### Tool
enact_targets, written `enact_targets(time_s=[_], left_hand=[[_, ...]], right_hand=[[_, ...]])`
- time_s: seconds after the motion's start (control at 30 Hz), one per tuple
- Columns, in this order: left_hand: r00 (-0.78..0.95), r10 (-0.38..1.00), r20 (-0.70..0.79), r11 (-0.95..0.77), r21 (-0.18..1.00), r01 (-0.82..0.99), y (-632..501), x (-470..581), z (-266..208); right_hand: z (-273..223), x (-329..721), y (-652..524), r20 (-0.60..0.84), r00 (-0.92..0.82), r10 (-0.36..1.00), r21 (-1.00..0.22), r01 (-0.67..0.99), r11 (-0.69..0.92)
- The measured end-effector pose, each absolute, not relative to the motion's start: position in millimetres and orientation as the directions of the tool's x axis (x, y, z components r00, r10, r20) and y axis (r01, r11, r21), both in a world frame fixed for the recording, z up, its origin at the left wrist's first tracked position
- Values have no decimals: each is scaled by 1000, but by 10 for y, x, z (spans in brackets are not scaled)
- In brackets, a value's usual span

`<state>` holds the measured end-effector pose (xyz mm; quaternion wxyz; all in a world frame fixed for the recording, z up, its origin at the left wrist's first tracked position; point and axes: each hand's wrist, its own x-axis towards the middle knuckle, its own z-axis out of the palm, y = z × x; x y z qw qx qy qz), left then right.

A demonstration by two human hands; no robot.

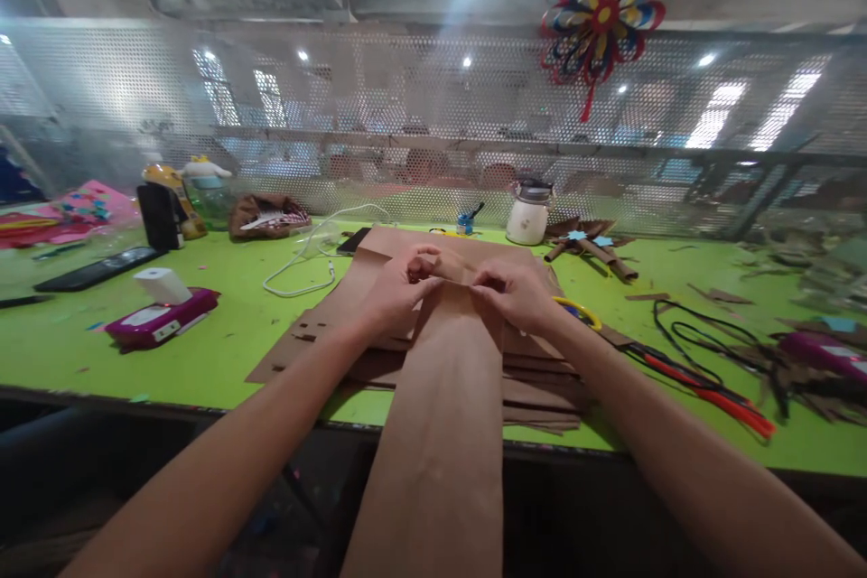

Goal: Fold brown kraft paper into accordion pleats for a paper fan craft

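Note:
A long strip of brown kraft paper (451, 397) runs from the table top down over the front edge toward me. My left hand (403, 284) pinches the left side of its far end, thumb and fingers closed. On the right side of that same end, my right hand (515, 293) pinches the paper between thumb and fingertips. The end between the hands looks folded over. Under the strip lies a stack of brown paper sheets (542, 388), partly hidden by my hands and forearms.
Left are a purple box (163, 318) with a white charger (163, 285), a black phone (161, 217) and a white cable (298, 291). A white jar (529, 215) stands behind. Orange-handled scissors (711, 393), a black cable (691, 334) and paper scraps lie right.

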<state>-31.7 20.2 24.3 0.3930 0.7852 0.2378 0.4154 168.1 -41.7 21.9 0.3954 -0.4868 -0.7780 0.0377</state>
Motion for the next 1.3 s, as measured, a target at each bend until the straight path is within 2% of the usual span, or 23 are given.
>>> enact_targets(time_s=[0.17,0.33,0.43,0.63,0.9,1.3], left_hand=[[555,687,469,-605,792,80,163,-320,269],[572,601,558,-782,558,277,100,-323,325],[590,550,592,-827,487,283,112,-326,321],[636,590,497,-771,581,261,216,-302,222],[678,593,435,-754,595,278,349,-328,138],[655,680,330,-630,720,292,354,-385,176]], right_hand=[[217,1678,-433,609,-227,760,-421,719,553],[209,1688,-440,622,-272,734,-371,724,582],[195,1696,-424,628,-303,717,-341,721,603],[121,1682,-379,624,-316,714,-354,701,619],[65,1674,-330,592,-365,719,-332,702,630],[64,1701,-335,513,-385,767,-328,738,590]])
